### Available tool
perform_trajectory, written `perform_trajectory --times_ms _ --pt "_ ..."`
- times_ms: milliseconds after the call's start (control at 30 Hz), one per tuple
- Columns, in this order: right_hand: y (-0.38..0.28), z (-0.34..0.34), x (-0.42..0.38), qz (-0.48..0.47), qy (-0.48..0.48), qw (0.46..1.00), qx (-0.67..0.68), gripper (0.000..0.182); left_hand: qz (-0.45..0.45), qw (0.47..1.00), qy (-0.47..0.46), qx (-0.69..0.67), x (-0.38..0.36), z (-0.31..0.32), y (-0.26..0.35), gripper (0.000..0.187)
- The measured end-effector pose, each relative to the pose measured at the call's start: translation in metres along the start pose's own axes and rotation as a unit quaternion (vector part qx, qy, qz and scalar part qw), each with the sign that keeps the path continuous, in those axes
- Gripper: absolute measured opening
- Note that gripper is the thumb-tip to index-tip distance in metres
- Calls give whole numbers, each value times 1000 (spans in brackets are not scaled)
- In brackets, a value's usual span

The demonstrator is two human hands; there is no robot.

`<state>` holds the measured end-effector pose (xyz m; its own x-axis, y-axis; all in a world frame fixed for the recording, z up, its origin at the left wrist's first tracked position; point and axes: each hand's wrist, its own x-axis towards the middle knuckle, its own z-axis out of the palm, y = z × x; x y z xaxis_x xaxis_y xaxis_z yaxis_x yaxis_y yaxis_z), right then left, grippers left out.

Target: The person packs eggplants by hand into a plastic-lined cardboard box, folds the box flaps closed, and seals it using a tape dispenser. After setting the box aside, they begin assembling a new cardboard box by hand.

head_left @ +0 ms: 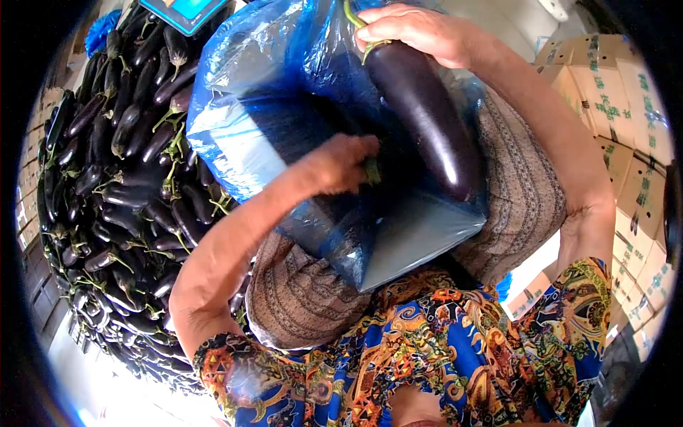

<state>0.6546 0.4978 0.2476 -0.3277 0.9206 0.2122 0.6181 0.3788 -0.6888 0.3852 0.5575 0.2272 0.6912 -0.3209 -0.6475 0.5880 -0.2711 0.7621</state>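
Observation:
My right hand (pixel 420 32) grips a large dark purple eggplant (pixel 427 117) at its stem end, with the green stem showing beside the thumb. The eggplant hangs slantwise over the right side of a box (pixel 420 242) lined with a blue plastic bag (pixel 238 135). My left hand (pixel 341 165) reaches into the liner with its fingers closed. At its fingertips shows a green eggplant stem end (pixel 372 171); the fruit below blends into the dark inside of the box. The box sits between my knees.
A big heap of eggplants (pixel 135 192) fills the left side. A blue-framed device, seemingly a scale (pixel 186 13), is at the top left, near a blue plastic scrap (pixel 102 32). Stacked cardboard cartons (pixel 612 107) stand on the right.

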Motion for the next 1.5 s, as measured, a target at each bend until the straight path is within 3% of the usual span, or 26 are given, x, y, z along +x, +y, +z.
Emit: perform_trajectory --times_ms 33,100,200,300,367,433,500,633,700,800,900,933,1033,1167,1233,1267,1300,1333,1400,1433,1467,1500 --pt "7 3 1 -37 15 999 -36 26 68 993 4 95 0 -13 4 34" --pt "13 10 -3 -64 28 995 -73 27 75 993 -16 93 27 -10 -47 41" --pt "9 13 -3 -76 17 992 -98 29 -90 922 29 374 24 19 3 28" --pt "4 15 -5 -74 48 994 -70 29 -3 880 5 475 55 31 -19 23" --pt "-19 10 2 -28 46 998 -17 27 28 871 19 490 62 32 -29 20" --pt "-43 4 16 83 8 996 33 33 49 859 27 509 65 32 -41 20" --pt "-62 -1 29 263 -66 960 74 38 70 841 31 535 69 31 -48 21" --pt "-87 1 39 277 -124 952 -43 42 -39 880 39 472 24 -1 12 20" --pt "-100 6 38 296 -140 944 -32 40 -83 903 63 416 0 -16 28 22" --pt "-109 19 41 304 -142 940 -56 35 73 848 245 465 -37 -20 14 24" --pt "-82 49 44 325 -197 917 -121 30 100 886 308 333 -69 -18 20 28" --pt "-86 50 51 379 -235 884 -138 26 132 847 352 376 -64 -12 6 25" --pt "-70 64 46 352 -266 881 -169 24 100 770 346 527 -42 4 8 23" --pt "-66 61 44 353 -303 855 -227 26 -15 839 181 513 -17 -1 23 18" --pt "-66 64 47 371 -339 827 -251 26 -21 879 130 459 -10 -6 25 18" --pt "-67 57 18 139 -217 918 -302 21 -26 897 102 430 -9 -7 25 18" --pt "-69 66 11 -15 -117 888 -445 15 -4 896 115 428 -8 -7 22 18" --pt "-65 74 13 19 -48 918 -393 15 17 896 129 425 -7 -5 18 18" --pt "-72 74 13 103 -92 954 -266 17 50 903 146 401 -3 -3 4 18" --pt "-88 62 15 155 -203 948 -192 18 42 899 131 416 0 -3 2 18" --pt "-91 74 31 273 -273 906 -172 19 37 894 115 432 4 -4 3 18" --pt "-96 81 32 300 -279 903 -130 17 31 888 101 448 7 -4 4 19"
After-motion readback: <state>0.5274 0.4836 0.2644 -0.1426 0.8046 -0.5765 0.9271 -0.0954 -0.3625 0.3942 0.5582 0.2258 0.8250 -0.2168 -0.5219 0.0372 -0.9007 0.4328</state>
